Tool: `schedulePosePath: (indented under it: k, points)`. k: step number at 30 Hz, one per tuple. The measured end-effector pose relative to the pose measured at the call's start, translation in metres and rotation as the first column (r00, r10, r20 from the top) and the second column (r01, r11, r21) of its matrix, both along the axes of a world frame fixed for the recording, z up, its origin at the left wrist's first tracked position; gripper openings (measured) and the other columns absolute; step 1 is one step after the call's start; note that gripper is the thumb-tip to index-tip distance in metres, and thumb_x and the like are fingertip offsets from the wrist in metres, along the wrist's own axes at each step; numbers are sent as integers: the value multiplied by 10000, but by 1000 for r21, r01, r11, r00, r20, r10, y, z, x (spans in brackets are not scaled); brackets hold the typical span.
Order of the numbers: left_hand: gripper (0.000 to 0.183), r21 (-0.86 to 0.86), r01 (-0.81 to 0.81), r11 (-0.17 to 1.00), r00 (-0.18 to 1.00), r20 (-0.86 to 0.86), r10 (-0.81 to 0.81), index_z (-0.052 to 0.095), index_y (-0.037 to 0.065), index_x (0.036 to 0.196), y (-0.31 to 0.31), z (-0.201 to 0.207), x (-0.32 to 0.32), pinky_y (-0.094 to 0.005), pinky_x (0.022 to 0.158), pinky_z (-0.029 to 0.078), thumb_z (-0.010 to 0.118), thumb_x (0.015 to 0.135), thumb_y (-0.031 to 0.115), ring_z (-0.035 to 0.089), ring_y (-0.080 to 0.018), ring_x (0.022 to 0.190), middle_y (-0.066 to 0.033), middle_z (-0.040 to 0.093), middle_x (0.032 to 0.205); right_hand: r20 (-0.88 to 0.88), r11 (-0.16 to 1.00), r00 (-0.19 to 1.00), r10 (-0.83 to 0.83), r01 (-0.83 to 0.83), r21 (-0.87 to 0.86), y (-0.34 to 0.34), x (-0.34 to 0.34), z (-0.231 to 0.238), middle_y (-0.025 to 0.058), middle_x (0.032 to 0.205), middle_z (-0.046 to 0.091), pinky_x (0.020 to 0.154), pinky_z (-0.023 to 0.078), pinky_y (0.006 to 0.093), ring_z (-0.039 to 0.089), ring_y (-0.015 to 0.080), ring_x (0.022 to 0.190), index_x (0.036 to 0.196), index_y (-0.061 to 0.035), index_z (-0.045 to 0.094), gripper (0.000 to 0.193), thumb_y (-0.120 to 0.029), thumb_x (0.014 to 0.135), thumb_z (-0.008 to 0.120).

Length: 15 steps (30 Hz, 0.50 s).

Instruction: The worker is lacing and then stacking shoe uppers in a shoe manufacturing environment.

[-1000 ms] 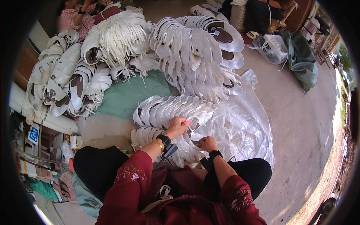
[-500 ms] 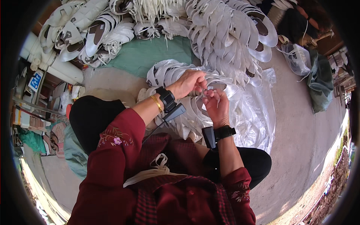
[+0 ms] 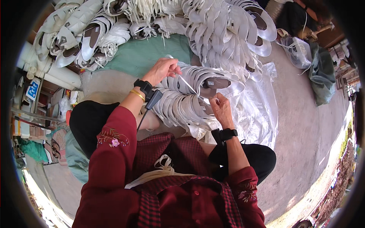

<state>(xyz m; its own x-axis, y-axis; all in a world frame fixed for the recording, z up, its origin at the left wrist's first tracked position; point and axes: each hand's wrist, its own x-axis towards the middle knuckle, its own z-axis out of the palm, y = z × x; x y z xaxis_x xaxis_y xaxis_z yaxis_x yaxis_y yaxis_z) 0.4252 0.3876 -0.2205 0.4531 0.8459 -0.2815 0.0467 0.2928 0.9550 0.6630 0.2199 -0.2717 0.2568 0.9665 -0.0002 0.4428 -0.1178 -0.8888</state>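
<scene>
My left hand (image 3: 162, 72) is closed in a pinch on a white shoelace (image 3: 186, 83), which runs taut down to the front of a white shoe upper (image 3: 203, 92). Thumb and fingers of my right hand (image 3: 222, 111) are pinched together on a thin white strand beside that upper, likely the same lace's other end. Under and between my hands lie two rows of nested white shoe uppers (image 3: 178, 108), set one inside another. A brown insole (image 3: 217, 83) shows in the end upper of the far row.
Large piles of white shoe uppers (image 3: 224, 34) stand at the back, partly on a green sheet (image 3: 140, 55). Clear plastic sheeting (image 3: 260, 117) lies right of the rows. Cream laces (image 3: 156, 178) rest across my lap. Another person (image 3: 296, 19) sits at the far right, near a dark green bag (image 3: 322, 76).
My hands have parted: the left has moved left and away from me, drawing the lace straight, and the right has moved slightly nearer me. The view has shifted a little.
</scene>
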Motion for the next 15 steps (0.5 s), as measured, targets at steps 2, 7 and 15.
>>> schedulePosePath:
  k: [2,7,15]
  points:
    - [390,196,324,925,939,-188,-289,445,79,555,-11,39,31,-267,613,460,529,883,274,605,-162,677,-78,649,745,-76,997,997,19,-13,82,3,-16,20,151,598,539,540,424,364,510,212,527,819,37,580,203,-158,870,555]
    - [358,475,662,579,738,-548,-394,671,-22,733,-48,47,108,-335,616,468,513,868,270,583,-204,580,-115,636,623,-158,986,974,159,-166,-31,7,-9,10,-28,573,455,492,323,268,404,91,515,909,-19,583,318,-315,993,503]
    - [165,527,721,449,652,-736,-182,651,-41,717,-58,-76,106,-428,683,511,573,770,95,649,-383,760,-244,638,749,-612,989,784,-102,12,-150,8,11,-6,-90,520,361,384,180,216,265,16,414,888,-97,622,285,-296,1013,460]
